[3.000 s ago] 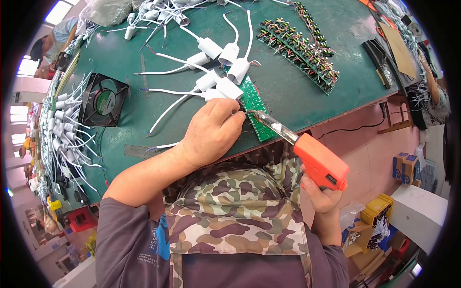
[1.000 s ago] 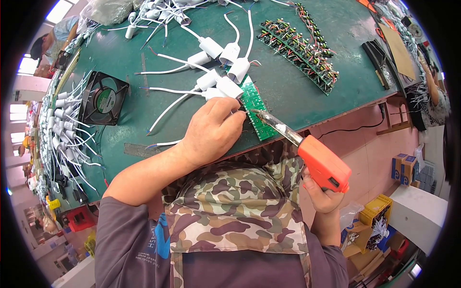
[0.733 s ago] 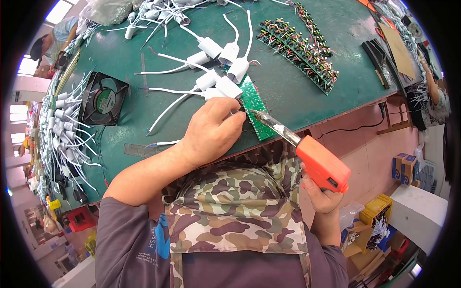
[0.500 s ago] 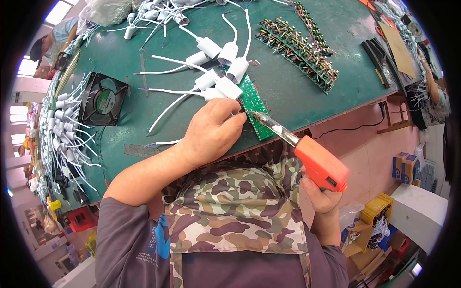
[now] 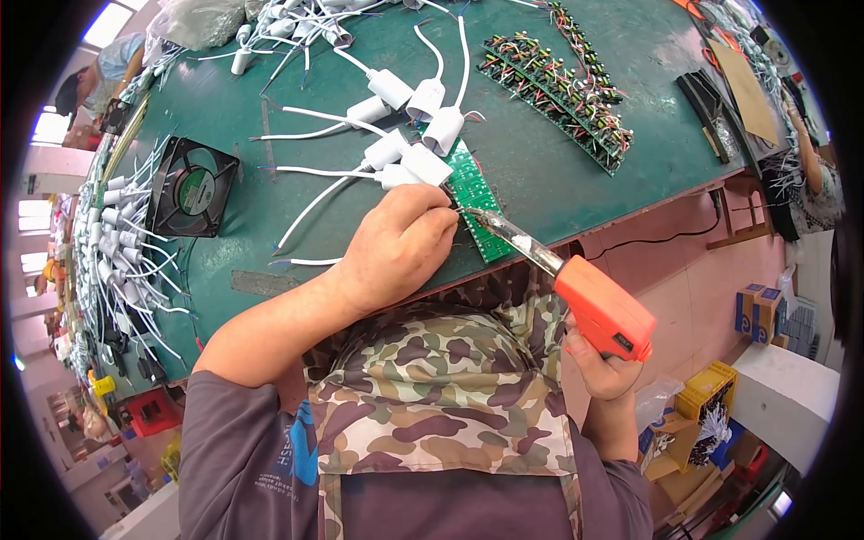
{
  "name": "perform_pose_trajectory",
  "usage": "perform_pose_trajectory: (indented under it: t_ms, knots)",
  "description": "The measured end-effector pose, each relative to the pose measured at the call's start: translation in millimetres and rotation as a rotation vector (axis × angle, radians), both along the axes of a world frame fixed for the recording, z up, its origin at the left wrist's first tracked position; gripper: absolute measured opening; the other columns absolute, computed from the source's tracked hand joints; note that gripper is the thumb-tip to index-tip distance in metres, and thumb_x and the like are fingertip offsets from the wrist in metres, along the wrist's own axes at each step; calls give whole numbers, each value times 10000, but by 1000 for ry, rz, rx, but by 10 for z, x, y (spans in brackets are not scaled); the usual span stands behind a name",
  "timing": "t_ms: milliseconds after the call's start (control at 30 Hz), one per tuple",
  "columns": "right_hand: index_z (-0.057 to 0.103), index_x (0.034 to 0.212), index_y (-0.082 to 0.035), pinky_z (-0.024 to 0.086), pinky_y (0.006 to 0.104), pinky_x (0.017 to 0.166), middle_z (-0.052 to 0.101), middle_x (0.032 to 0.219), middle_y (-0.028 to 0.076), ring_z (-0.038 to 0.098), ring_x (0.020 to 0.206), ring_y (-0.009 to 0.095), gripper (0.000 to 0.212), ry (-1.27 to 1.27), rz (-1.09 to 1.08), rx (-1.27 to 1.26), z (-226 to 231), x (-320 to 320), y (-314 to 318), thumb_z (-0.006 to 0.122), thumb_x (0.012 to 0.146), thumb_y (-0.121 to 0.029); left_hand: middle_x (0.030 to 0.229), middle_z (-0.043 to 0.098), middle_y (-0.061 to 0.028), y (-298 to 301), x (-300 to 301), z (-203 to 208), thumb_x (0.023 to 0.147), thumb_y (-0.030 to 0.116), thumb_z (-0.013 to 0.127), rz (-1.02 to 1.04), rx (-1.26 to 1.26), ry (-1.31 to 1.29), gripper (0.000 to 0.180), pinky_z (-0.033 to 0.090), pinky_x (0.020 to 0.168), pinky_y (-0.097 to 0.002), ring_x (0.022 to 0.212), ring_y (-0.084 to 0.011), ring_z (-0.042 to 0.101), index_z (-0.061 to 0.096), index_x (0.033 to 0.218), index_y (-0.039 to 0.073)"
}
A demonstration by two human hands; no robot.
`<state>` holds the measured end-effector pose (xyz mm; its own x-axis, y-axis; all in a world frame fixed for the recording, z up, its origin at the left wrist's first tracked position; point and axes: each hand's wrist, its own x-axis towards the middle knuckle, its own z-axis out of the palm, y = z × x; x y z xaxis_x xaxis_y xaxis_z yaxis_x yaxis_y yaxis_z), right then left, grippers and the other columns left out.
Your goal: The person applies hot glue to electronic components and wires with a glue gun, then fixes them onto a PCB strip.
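Note:
My right hand [image 5: 601,362] grips an orange soldering gun [image 5: 605,306], its metal tip reaching the left side of a long green circuit board [image 5: 486,225] at the table's front edge. Beside that tip my left hand [image 5: 396,247] is closed in a pinch; what its fingers hold is hidden. Several white lamp sockets with white cords stand along the board's left side. One white socket [image 5: 425,166] lies just beyond my left fingers, another white socket [image 5: 443,131] at the board's far end. Loose cord ends spread leftward over the green table [image 5: 333,216].
A black cooling fan [image 5: 193,187] stands on the left, near a heap of white sockets [image 5: 121,234]. Rows of populated circuit boards [image 5: 558,99] lie at the back right. A black tray-like piece [image 5: 706,117] is at the right edge. Another person [image 5: 108,67] sits at the far left.
My left fingers have curled slightly closer together beside the soldering tip. The soldering gun has shifted barely; the board and sockets stay in place.

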<state>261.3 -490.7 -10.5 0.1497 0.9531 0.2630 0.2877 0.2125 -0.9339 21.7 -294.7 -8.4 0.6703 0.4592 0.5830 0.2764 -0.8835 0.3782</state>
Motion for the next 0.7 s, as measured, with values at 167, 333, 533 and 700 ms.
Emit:
perform_pose_trajectory:
  t_ms: [167, 333, 533, 700]
  knots:
    - [638, 1073, 70, 520, 285, 690, 668, 966, 130, 632, 799, 159, 270, 26, -2, -9, -1, 0, -4, 651, 806, 33, 955, 604, -130, 6, 0, -11, 734, -32, 719, -23, -43, 11, 223, 517, 707, -377, 837, -302, 616, 622, 933, 3]
    - [635, 1076, 68, 519, 283, 688, 668, 958, 126, 631, 787, 156, 277, 53, -5, -38, -29, 5, -23, 657, 803, 28, 959, 600, -131, -10, 6, -5, 739, -28, 715, 8, -7, 28, 217, 516, 706, -379, 842, -301, 613, 623, 933, 2]
    - [628, 1088, 61, 518, 282, 687, 667, 931, 108, 629, 773, 147, 289, 58, -5, -25, -42, -21, -12, 662, 803, 24, 964, 599, -131, -19, -2, -20, 732, -29, 715, 15, 20, 57, 227, 520, 710, -378, 849, -300, 610, 625, 938, -3]
    - [632, 1085, 53, 519, 282, 689, 667, 929, 101, 630, 771, 145, 285, 57, -8, -21, -26, -24, -1, 666, 804, 23, 961, 563, -121, -13, 14, -32, 754, 2, 665, 14, 56, 70, 189, 504, 737, -379, 852, -301, 583, 592, 929, 4]
